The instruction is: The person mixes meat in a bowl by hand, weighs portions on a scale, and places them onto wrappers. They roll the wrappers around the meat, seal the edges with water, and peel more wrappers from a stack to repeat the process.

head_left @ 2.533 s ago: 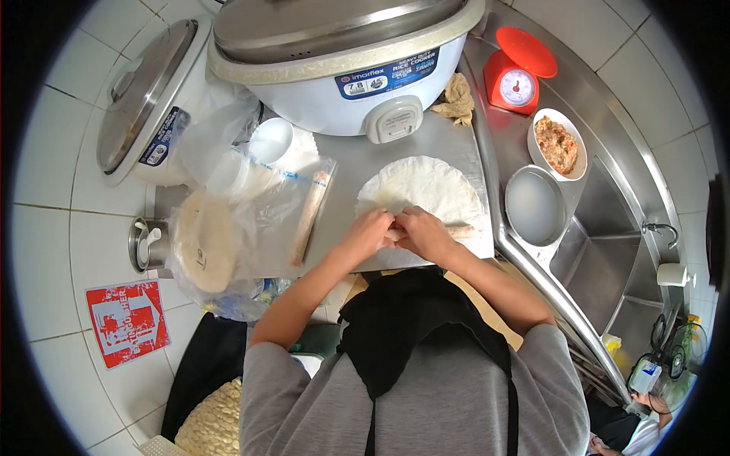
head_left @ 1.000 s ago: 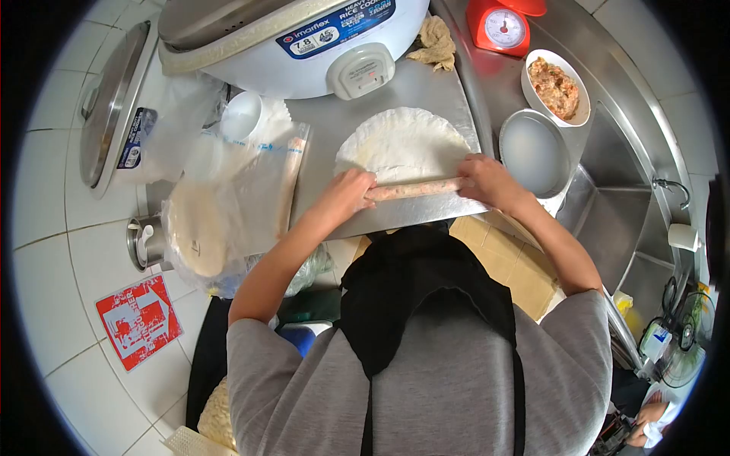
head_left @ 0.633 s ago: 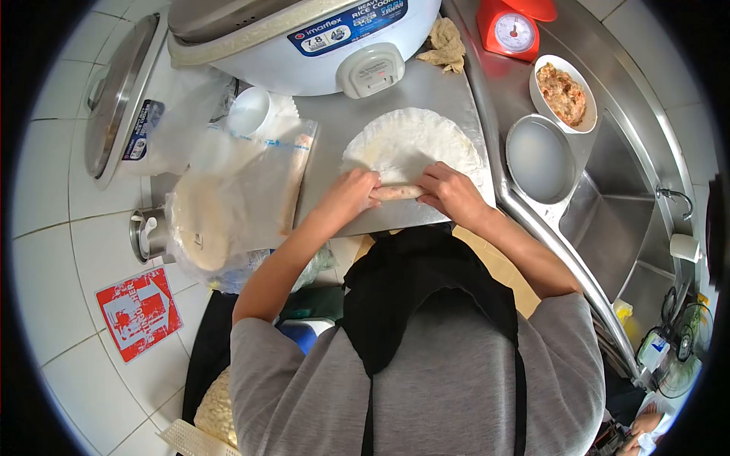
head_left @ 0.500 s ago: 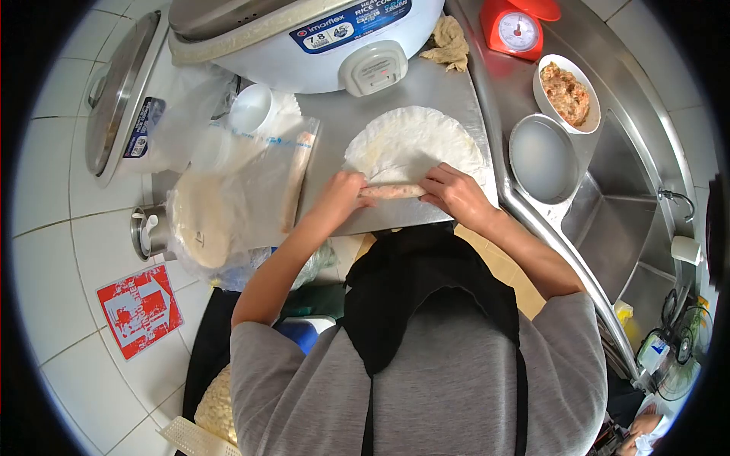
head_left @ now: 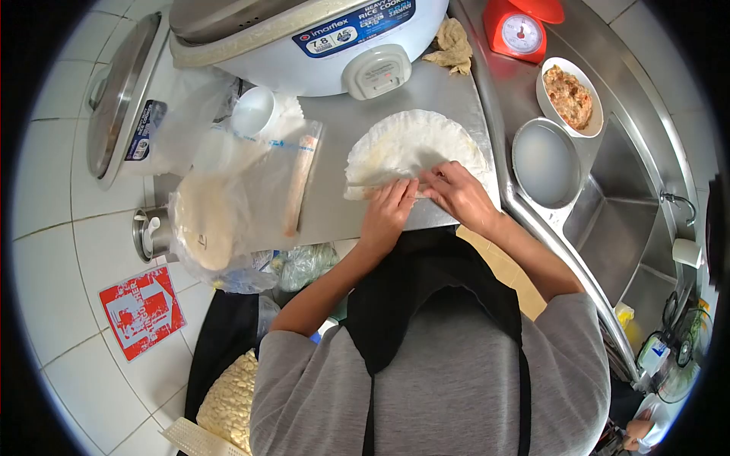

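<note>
- Lays left hand (head_left: 391, 208) over the rolled edge (head_left: 359, 192), fingers close together.
- Curls right hand (head_left: 461, 195) just beside; cannot tell either grip.
- Has the white wrapper (head_left: 417, 142) spread on the table (head_left: 332, 163).

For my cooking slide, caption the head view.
Left hand and right hand at the rolled edge of a white wrapper on a metal counter.

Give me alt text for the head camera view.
A person's left hand and right hand sit at the rolled near edge of a round white wrapper on a metal table. Behind stands an Imarflex rice cooker; at right, a red dial scale, a bowl of minced mixture and a pan of cloudy liquid.
</note>
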Tool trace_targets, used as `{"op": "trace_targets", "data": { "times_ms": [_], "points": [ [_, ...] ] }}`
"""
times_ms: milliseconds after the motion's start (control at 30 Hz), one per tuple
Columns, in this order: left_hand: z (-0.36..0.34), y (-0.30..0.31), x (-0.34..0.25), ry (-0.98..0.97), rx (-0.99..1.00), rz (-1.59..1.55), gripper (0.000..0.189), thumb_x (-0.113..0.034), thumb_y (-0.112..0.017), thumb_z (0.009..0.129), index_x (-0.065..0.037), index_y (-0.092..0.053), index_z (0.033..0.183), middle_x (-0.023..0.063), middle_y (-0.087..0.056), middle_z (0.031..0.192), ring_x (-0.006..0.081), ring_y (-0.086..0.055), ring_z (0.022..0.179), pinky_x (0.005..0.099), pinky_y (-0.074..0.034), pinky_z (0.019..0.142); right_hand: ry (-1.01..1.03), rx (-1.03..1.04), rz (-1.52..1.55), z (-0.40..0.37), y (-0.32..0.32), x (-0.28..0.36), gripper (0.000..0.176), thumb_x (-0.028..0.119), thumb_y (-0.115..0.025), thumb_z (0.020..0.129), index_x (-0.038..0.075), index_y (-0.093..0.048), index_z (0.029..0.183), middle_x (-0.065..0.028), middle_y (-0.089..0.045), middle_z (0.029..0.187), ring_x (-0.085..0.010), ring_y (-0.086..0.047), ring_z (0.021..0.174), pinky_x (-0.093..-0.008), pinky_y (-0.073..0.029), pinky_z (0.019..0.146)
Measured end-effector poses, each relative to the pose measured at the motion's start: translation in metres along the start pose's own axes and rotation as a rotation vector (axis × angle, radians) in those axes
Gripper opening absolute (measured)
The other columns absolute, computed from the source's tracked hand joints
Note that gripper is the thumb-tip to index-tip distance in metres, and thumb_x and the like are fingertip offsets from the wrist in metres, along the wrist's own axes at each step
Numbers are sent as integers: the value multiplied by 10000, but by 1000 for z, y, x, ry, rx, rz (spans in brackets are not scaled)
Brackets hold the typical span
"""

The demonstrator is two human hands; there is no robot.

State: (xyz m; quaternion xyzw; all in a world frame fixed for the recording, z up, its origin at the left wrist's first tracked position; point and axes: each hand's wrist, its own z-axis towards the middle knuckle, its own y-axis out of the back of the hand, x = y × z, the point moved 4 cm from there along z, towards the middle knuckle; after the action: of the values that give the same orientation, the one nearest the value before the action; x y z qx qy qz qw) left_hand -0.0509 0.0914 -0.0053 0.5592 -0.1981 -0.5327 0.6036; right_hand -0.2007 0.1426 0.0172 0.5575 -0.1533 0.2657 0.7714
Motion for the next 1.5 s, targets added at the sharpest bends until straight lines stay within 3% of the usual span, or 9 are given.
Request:
{"op": "trace_targets", "data": {
  "times_ms": [167, 433, 733, 967, 1033, 1100, 1367, 1433, 1500],
  "points": [
    [5, 2, 3, -25, -17, -14, 430, -56, -589, 794, 48, -521, 1206, 153, -547, 1129, 303, -541, 1050, 392, -433, 890, 168, 15, -122, -9, -10, 1, 359, 89, -598, 773, 3, -610, 1121, -78, -544, 922, -236, -545, 864, -334, -479, 749],
    [6, 2, 1, -20, -67, -58, 429, -26, -621, 770, 50, -530, 1182, 150, -539, 1118, 314, -528, 1057, 397, -435, 894, 141, 129, -68, 0, -8, -3, 284, 78, -606, 751, 4, -620, 1025, -72, -552, 904, -234, -546, 867, -335, -492, 739],
    [14, 3, 11, -60, -24, -91, 404, -52, -618, 779, 32, -542, 1166, 145, -539, 1119, 304, -531, 1040, 382, -440, 881, 112, -29, -19, 2, -7, 1, 288, 36, -633, 747, 12, -621, 1033, -79, -560, 920, -249, -564, 857, -343, -493, 748],
    [12, -3, 6, -65, -103, 11, 353, -59, -570, 813, 47, -542, 1148, 172, -529, 1135, 309, -525, 1059, 378, -440, 860, 15, 11, 2, 3, -11, -9, 385, 22, -614, 723, 4, -596, 1107, -102, -559, 980, -269, -555, 893, -352, -488, 772],
    [18, 1, 10, -81, -98, 0, 350, -55, -565, 814, 51, -541, 1147, 178, -527, 1138, 311, -525, 1062, 377, -440, 861, 200, -42, -69, -3, -7, -1, 430, 32, -598, 715, -9, -578, 1143, -106, -554, 1000, -263, -549, 889, -348, -490, 774],
    [25, -1, 17, -15, 75, -147, 378, -50, -576, 806, 49, -531, 1168, 186, -526, 1147, 318, -523, 1067, 370, -437, 877, 248, -25, -174, -3, -7, -6, 420, 41, -585, 720, -25, -583, 1134, -101, -554, 1008, -249, -552, 884, -344, -494, 767],
    [28, -15, 12, -45, -105, -18, 391, -62, -582, 820, 31, -527, 1196, 161, -528, 1128, 314, -512, 1057, 389, -431, 892, 177, 49, 69, 9, -6, -22, 304, 51, -621, 742, -15, -619, 1039, -115, -568, 941, -263, -560, 887, -351, -497, 745],
    [34, -25, 25, 56, 107, -41, 408, -77, -576, 835, 17, -518, 1228, 165, -516, 1168, 318, -498, 1096, 395, -426, 912, 109, -60, -43, 8, -7, -16, 311, 48, -617, 744, -12, -615, 1049, -110, -569, 941, -261, -561, 882, -349, -497, 742],
    [36, -24, 30, 28, 142, -58, 424, -77, -590, 828, 15, -514, 1235, 165, -512, 1176, 317, -494, 1100, 395, -423, 919, 149, -167, -71, 4, -3, -13, 351, 52, -617, 717, -12, -612, 1062, -101, -569, 942, -257, -564, 863, -343, -501, 737]
  ]
}}
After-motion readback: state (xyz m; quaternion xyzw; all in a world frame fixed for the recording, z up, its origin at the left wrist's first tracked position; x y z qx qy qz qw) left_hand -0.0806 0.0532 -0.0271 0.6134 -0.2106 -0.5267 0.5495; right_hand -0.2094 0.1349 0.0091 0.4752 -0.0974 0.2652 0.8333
